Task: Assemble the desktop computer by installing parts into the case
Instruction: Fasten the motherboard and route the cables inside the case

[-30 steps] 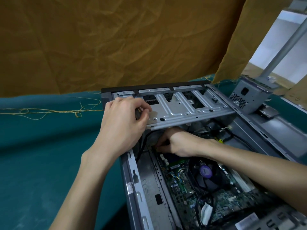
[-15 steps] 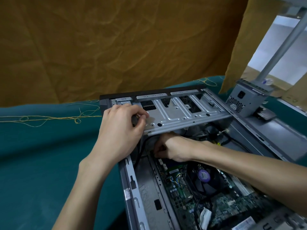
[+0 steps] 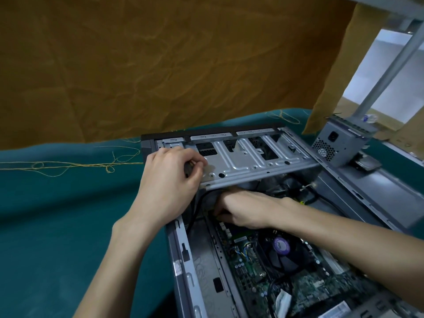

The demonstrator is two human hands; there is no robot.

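Note:
The open grey computer case point(image 3: 181, 255) lies on its side on teal cloth. A silver drive cage point(image 3: 250, 161) spans its far end, tilted up. My left hand point(image 3: 169, 184) grips the cage's left corner, fingers curled over its top and thumb at its front edge. My right hand point(image 3: 243, 208) reaches under the cage, fingers curled down at the motherboard's point(image 3: 252, 267) far left edge; what they hold is hidden. A black cable point(image 3: 195, 212) runs down beside my left hand. The CPU fan point(image 3: 282, 249) with a purple label sits just behind my right wrist.
A grey power supply point(image 3: 337, 143) stands outside the case at the right, on the detached side panel point(image 3: 390, 193). Teal cloth point(image 3: 57, 214) covers the table, with loose yellow thread point(image 3: 68, 166) at left. A brown curtain point(image 3: 160, 65) hangs behind. A white cable bundle point(image 3: 283, 304) lies on the board.
The view has tilted and shifted a little. My left hand stays on the cage corner and my right hand stays under the cage, both almost unmoved.

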